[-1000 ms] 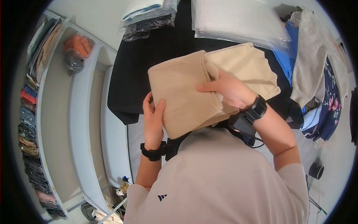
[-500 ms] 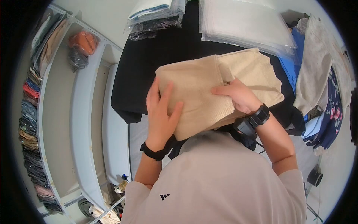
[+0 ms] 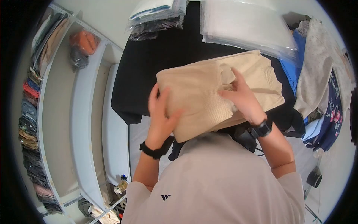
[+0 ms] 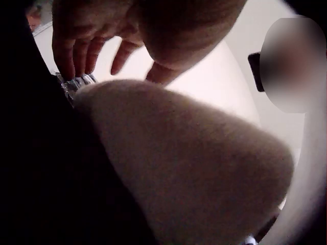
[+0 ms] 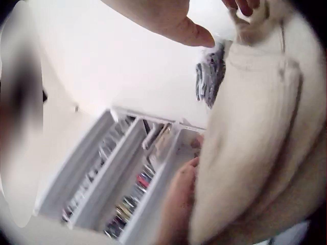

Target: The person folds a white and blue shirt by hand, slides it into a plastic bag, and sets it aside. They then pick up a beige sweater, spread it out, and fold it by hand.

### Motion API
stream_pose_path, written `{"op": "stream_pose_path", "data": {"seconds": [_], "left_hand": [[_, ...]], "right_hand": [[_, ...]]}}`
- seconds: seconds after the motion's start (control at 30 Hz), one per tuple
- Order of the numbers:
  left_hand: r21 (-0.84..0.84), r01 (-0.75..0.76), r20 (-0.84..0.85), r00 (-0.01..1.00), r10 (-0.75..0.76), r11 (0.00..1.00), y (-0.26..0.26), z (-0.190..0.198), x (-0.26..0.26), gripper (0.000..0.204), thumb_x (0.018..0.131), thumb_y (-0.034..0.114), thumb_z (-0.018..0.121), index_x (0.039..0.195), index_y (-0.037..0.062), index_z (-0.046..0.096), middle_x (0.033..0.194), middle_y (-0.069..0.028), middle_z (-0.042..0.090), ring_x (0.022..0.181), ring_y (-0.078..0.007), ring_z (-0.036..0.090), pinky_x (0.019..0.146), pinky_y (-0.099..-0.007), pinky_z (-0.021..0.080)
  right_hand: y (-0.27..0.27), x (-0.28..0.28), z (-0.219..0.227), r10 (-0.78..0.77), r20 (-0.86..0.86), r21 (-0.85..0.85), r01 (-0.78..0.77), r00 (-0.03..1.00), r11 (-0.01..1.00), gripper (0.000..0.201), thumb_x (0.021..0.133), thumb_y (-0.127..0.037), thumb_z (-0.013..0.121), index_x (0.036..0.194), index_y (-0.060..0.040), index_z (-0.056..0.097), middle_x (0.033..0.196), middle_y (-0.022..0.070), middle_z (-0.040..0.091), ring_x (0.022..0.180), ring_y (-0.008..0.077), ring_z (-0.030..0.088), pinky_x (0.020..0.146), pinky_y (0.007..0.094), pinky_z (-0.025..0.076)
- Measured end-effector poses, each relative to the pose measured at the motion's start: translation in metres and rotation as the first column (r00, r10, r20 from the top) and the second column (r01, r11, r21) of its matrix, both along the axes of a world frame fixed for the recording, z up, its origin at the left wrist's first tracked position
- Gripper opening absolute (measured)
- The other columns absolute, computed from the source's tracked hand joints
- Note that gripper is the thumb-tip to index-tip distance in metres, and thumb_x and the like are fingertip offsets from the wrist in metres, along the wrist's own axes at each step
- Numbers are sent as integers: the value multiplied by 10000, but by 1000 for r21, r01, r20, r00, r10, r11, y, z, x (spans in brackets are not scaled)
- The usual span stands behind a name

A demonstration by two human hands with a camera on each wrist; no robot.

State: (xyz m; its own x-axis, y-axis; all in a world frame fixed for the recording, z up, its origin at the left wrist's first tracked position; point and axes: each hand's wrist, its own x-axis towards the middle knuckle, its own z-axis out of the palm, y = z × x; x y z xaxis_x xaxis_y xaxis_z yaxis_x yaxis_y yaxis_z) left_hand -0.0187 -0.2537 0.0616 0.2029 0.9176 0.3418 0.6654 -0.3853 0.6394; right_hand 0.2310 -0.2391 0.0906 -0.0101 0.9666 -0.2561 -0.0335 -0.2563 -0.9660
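Note:
A beige ribbed-knit garment (image 3: 194, 93), folded into a thick layered bundle, lies over the near side of the black-covered table. At its left edge, my left hand (image 3: 160, 117) rests with fingers and thumb spread; motion blurs it. My right hand (image 3: 244, 99) is at the folded opening on the right, thumb and forefinger parted beside a bunched bit of knit. From the right wrist, the thumb (image 5: 196, 34) stands apart from the fingertips (image 5: 245, 6), which are close to the garment's top edge (image 5: 255, 30). The left wrist view has the bundle's dark underside (image 4: 199, 163) below that hand.
Clear plastic bags (image 3: 246, 26) lie at the table's back, with bagged clothes (image 3: 158, 20) stacked to their left. Loose garments (image 3: 313, 71) hang at the right edge. White shelves (image 3: 84, 130) with packed clothes stand on the left. Black cloth (image 3: 140, 78) covers the table.
My left hand went from gripping the lower left edge to lying spread over the left side. The right thumb has lifted off the top layer, and the right hand has opened at the fold.

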Motion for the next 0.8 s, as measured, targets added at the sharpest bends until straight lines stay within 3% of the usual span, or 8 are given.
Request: {"op": "stream_pose_path", "data": {"seconds": [0.03,0.1,0.23,0.57,0.67,0.73,0.77,0.8], "left_hand": [[27,-155,158,976,149,988,-4,-4,-1,386,862,183,593,1219,51,523,1288,-173,451,1224,-253,419,972,-368,390],[-267,-223,347,886,309,938,-13,-13,-19,254,932,170,512,1123,5,546,1095,-91,559,1029,-156,540,848,-277,455],[-629,-5,509,753,417,777,-22,-14,-22,305,954,227,499,1109,-32,539,901,-47,631,792,-119,602,751,-264,481],[-575,524,803,508,311,629,11,44,22,438,892,199,508,1243,-53,436,1186,-132,557,1034,-198,570,911,-316,439],[-532,596,837,474,271,601,26,81,67,380,896,189,508,1208,-22,457,1112,-104,576,993,-182,581,870,-319,463],[-505,623,848,488,208,598,37,96,106,365,893,189,524,1193,-11,467,1096,-98,579,977,-175,584,840,-312,474],[-481,637,853,498,156,602,43,99,126,350,890,189,540,1178,0,477,1080,-92,583,962,-168,588,810,-306,486],[-503,653,835,537,122,566,45,98,143,344,888,192,552,1167,4,479,1066,-88,585,946,-164,594,788,-297,492]], "right_hand": [[-4,1,1,-8,3,4,8,1000,1000,622,779,-20,635,1332,35,357,1240,165,507,1076,250,547,923,329,433],[-14,2,4,-385,581,588,-43,718,808,651,760,-29,639,1335,34,340,1260,220,462,1130,342,489,977,389,384],[-31,-8,4,-220,891,428,-570,397,701,553,795,-114,620,1315,-111,432,1350,165,399,1248,357,383,1022,444,333],[-28,2,-27,-98,752,485,-447,651,752,474,847,-132,574,1304,-83,456,1364,191,391,1257,372,376,1026,422,335],[-23,11,-32,-45,563,547,-331,825,769,421,897,-168,516,1301,-77,440,1332,179,427,1243,342,400,1025,411,335],[-20,21,-36,183,15,403,-174,983,899,415,930,-184,491,1324,-77,416,1325,145,453,1228,272,440,1007,361,361],[-19,27,-45,169,20,408,-162,985,898,415,930,-184,491,1324,-77,416,1325,145,453,1228,272,440,1007,361,361],[-25,29,-57,199,-432,329,-52,880,943,426,939,-194,489,1341,-91,396,1321,122,464,1208,228,458,998,341,371]]}}
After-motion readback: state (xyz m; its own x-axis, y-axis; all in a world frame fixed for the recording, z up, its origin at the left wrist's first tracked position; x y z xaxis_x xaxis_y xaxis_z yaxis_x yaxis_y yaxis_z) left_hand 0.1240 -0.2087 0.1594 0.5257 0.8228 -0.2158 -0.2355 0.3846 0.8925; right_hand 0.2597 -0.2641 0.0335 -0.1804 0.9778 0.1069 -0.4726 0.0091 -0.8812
